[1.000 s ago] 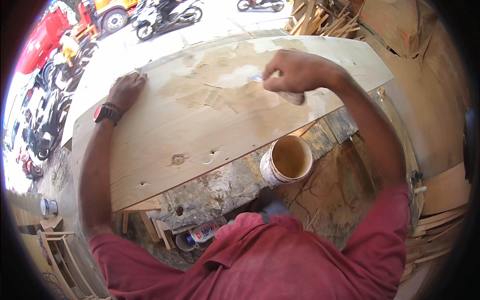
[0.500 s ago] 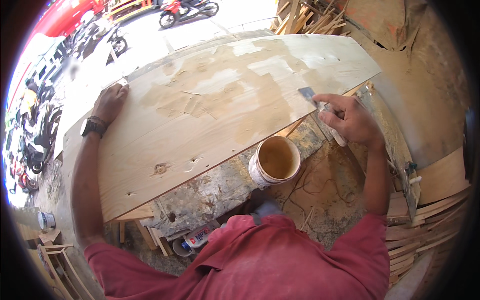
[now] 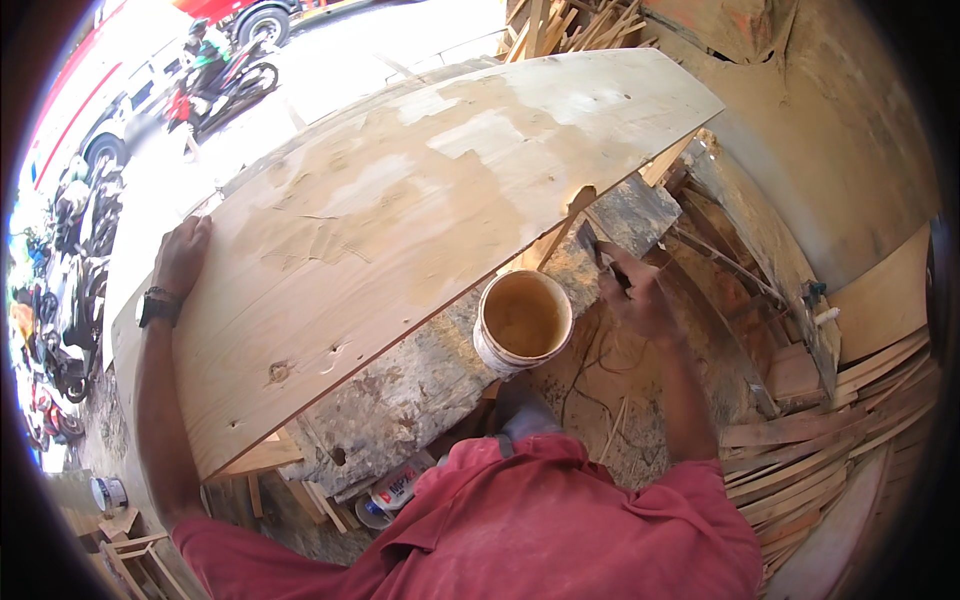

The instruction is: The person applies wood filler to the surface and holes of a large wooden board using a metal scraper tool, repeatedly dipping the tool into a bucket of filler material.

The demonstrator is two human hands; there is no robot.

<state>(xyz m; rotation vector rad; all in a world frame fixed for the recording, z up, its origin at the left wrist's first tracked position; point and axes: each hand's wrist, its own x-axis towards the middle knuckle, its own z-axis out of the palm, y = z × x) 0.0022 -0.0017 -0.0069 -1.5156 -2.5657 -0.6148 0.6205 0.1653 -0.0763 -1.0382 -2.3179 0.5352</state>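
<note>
A long pale wooden board (image 3: 290, 330) lies slantwise before me, its upper face smeared with tan filler (image 3: 470, 190). At its far left edge, my left hand (image 3: 183, 257) is closed over the rim, a dark watch on the wrist. My right hand (image 3: 640, 292), a little blurred, is closed round a putty knife (image 3: 586, 240). The knife's grey blade points toward the board's near edge, and its handle is mostly hidden by my fingers. Left of that hand stands a white bucket (image 3: 497, 350) with tan paste inside. A thick tan dab (image 3: 580, 198) sits at the board's near edge.
The board rests on a stained workbench (image 3: 385, 410). Thin wood strips (image 3: 830, 460) are heaped at the right, with more offcuts (image 3: 570, 30) behind the board. A bottle (image 3: 400, 480) lies below the bench. Parked motorbikes (image 3: 70, 280) and a passing rider (image 3: 215, 75) are at the left.
My right hand has drawn the putty knife off the board, down and left toward the bucket. My left hand stays on the edge. The whole view has shifted slightly.
</note>
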